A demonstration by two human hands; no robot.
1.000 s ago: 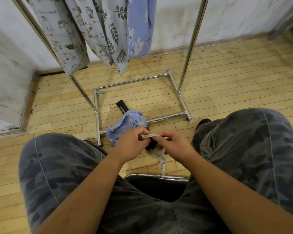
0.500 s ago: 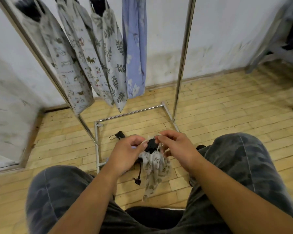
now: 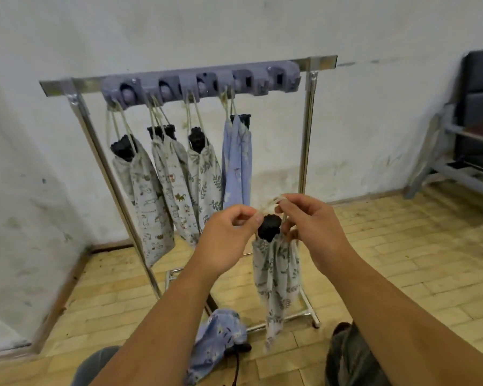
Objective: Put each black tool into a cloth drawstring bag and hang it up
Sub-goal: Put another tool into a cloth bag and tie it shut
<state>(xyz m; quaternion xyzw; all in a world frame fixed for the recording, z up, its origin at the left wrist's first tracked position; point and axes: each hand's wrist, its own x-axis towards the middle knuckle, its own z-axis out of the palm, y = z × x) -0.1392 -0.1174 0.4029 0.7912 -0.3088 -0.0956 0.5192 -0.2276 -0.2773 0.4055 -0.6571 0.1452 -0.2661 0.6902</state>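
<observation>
A leaf-print cloth bag (image 3: 276, 277) hangs in front of me with a black tool's head (image 3: 268, 227) poking out of its gathered mouth. My left hand (image 3: 229, 235) and my right hand (image 3: 310, 224) each pinch its pale drawstring (image 3: 271, 203), stretched between them above the tool. Behind, several filled bags (image 3: 176, 188) hang by their cords from a grey hook rail (image 3: 201, 83) on a metal rack (image 3: 306, 140). The rail's rightmost hook (image 3: 283, 78) carries nothing. A blue flowered bag (image 3: 218, 338) lies on the floor by my knee, with something black beside it.
The rack stands against a stained white wall on a wooden floor (image 3: 402, 260). A grey metal shelf unit (image 3: 463, 151) stands at the far right. My knees in camouflage trousers (image 3: 352, 358) show at the bottom edge.
Both hands have risen with the leaf-print bag from lap height to the front of the rack. The view has tilted up, bringing the hook rail into sight.
</observation>
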